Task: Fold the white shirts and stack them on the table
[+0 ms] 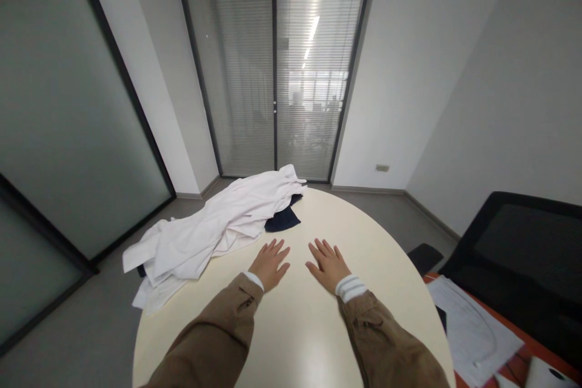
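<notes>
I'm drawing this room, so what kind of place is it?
Probably a small office or meeting room: it has a round cream table, a black mesh-backed chair and pale, horizontally slatted blinds.

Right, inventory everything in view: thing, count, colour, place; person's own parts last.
White cloth: one heap, white, table's far left
Dark cloth: count unclear, navy, under white cloth
Table: one, cream, centre
Glazed panels: two, dark-framed, ahead
Frosted panels: two, grey-green, left
Walls: several, white, around
Wall plate: one, pale, low, right
Floor: one, grey, around table
Chair: one, black and orange, right
Sheet: one, white, on chair
Small item: one, black, beside table's right edge
Unclear object: one, white, bottom right
Sleeves: two, brown, over table
Left hand, right hand: one each, bare, over table
</notes>
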Demonstrator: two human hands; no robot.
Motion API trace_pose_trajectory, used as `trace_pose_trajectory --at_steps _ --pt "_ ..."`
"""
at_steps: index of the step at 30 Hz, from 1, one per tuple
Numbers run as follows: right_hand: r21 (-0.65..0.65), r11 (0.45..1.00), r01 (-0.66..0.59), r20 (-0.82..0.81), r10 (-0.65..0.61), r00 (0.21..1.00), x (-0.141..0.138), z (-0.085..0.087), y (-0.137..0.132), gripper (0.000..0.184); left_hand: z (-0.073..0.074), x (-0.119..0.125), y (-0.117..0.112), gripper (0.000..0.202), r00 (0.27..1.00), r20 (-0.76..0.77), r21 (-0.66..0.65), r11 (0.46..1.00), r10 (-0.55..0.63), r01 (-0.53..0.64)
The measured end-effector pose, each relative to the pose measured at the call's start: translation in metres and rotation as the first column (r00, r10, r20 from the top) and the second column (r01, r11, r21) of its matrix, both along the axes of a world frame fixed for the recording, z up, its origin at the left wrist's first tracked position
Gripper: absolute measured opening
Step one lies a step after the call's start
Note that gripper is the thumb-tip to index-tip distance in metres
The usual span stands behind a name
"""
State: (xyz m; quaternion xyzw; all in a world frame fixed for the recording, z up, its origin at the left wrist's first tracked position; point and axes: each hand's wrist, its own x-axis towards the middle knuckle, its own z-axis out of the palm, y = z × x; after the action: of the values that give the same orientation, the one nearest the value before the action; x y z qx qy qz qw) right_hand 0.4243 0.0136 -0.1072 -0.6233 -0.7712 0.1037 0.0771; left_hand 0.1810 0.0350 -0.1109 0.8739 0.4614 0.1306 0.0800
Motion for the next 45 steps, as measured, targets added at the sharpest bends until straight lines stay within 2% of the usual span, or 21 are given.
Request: trace_pose_trajectory --at_steps 6,8,10,13,15,17,19,23,27,33,40,45 --pt "0.022 1.0 -0.002 -0.008 0.002 1.0 0.001 -0.003 0.001 0.068 -0.001 0.001 -0.002 0.051 1.0 0.029 0.026 1.0 0.003 -0.004" --pt "0.028 1.0 -0.002 -0.008 0.002 1.0 0.001 -0.004 0.001 0.068 0.002 0.001 -0.001 0.051 0.998 0.067 0.079 0.997 0.021 -0.027" --pt "0.031 1.0 -0.001 -0.008 0.002 1.0 0.001 -0.004 0.001 0.068 0.009 -0.001 0.002 0.046 0.989 0.13 0.186 0.978 0.068 -0.092" --pt "0.03 1.0 0.0 -0.01 0.0 1.0 0.001 -0.004 0.0 0.068 0.028 -0.011 0.008 0.04 0.95 0.24 0.353 0.893 0.202 -0.279" --pt "0.028 1.0 0.001 -0.008 -0.001 1.0 0.001 -0.003 0.0 0.067 0.042 -0.022 0.013 0.039 0.904 0.279 0.407 0.813 0.325 -0.418" --pt "0.021 1.0 0.002 -0.006 -0.002 1.0 0.001 -0.002 0.0 0.068 0.052 -0.036 0.017 0.04 0.861 0.27 0.431 0.745 0.431 -0.509" --pt "0.014 1.0 0.004 -0.004 -0.004 1.0 0.001 -0.001 -0.001 0.068 0.056 -0.05 0.021 0.042 0.837 0.23 0.448 0.71 0.496 -0.544" --pt "0.007 1.0 0.004 -0.008 -0.004 1.0 0.001 0.001 -0.002 0.069 0.052 -0.064 0.022 0.051 0.822 0.154 0.465 0.694 0.548 -0.55" --pt "-0.001 1.0 0.008 -0.007 -0.008 1.0 0.001 0.001 -0.003 0.069 0.049 -0.06 0.016 0.052 0.845 0.147 0.481 0.709 0.514 -0.515" --pt "0.005 1.0 0.007 -0.007 -0.007 1.0 0.001 0.002 -0.003 0.069 0.05 -0.036 -0.005 0.047 0.918 0.154 0.496 0.776 0.365 -0.391" --pt "0.021 1.0 0.005 -0.028 -0.005 1.0 0.001 0.002 -0.004 0.067 0.035 -0.004 -0.025 0.047 0.978 0.141 0.364 0.91 0.156 -0.198" --pt "0.043 0.999 0.027 -0.093 -0.023 0.995 0.001 0.003 -0.006 0.069 0.038 0.015 -0.039 0.048 0.974 0.228 0.242 0.968 0.017 -0.073"
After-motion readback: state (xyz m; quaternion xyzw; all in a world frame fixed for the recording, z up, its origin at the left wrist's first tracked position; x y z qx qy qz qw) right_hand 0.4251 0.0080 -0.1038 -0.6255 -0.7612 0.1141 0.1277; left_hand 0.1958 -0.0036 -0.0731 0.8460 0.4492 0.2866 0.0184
